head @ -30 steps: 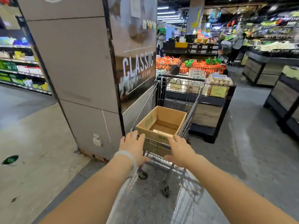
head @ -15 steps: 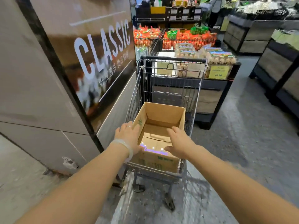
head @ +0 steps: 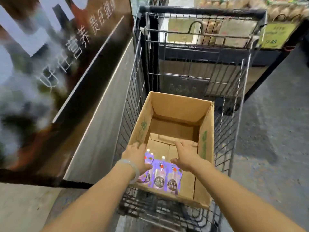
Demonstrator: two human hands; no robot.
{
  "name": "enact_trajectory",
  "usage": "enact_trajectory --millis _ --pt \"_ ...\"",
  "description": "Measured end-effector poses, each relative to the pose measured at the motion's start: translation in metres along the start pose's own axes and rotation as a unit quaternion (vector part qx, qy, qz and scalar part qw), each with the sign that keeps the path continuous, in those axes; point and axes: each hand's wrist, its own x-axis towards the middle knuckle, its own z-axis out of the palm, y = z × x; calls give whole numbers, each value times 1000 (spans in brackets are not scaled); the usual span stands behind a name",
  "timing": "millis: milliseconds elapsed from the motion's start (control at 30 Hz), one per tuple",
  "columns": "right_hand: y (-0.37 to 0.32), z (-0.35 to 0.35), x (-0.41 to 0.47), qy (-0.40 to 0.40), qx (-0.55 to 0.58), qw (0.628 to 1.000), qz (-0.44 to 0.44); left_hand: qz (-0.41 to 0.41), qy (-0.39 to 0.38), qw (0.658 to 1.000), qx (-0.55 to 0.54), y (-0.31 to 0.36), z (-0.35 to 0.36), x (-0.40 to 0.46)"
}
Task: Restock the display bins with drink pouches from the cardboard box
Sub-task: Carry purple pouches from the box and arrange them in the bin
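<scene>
**Two hands reach into a nearly empty box in the cart**

Both hands extend over an open cardboard box (head: 172, 118) that sits inside a wire shopping cart (head: 197, 52). The left hand (head: 136, 155), with a pale bangle (head: 132, 169) on its wrist, is at the box's left wall, fingers spread and loosely open, its palm just above the leftmost of the drink pouches (head: 161, 173); whether it touches that pouch cannot be told. The right hand (head: 184, 158) hovers open over the box's floor, index finger extended forward and thumb pointing left toward the pouches, grasping nothing.

The pouches are purple with white spouts and round dark labels, and lie flat side by side at the near end of the box, spouts pointing away from the person. About four show, though the left hand covers part of the group. The rest of the box floor is bare cardboard, and green print marks the left and right flaps.

The cart stands close beside a pillar (head: 55, 67) on the left, which carries a dark poster with white lettering. Past the cart's far end is a display stand with a yellow price sign (head: 274, 35). Grey floor (head: 275, 131) runs along the right.
</scene>
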Motion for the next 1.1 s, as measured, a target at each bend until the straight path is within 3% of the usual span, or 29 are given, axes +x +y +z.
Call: enact_trajectory --millis 167,333,500,600,733,833,933,1100 --pt "33 60 63 -89 89 988 88 -11 -128 991 -47 3 61 69" --pt "56 129 91 -140 146 968 148 -127 -210 961 -129 -1 117 125" --pt "61 172 96 -149 258 927 227 -247 -207 931 -171 -2 151 154" --pt "61 182 103 -109 306 904 277 -288 -211 916 -182 4 164 162" --pt "65 188 112 -29 371 851 369 -265 -166 939 -141 14 169 163" --pt "68 194 114 -42 343 851 395 -265 -117 938 -188 11 170 165" --pt "73 196 113 -89 341 843 407 -294 -136 922 -214 -3 173 175" --pt "76 201 111 -67 427 801 414 -269 -141 944 -126 2 180 165"
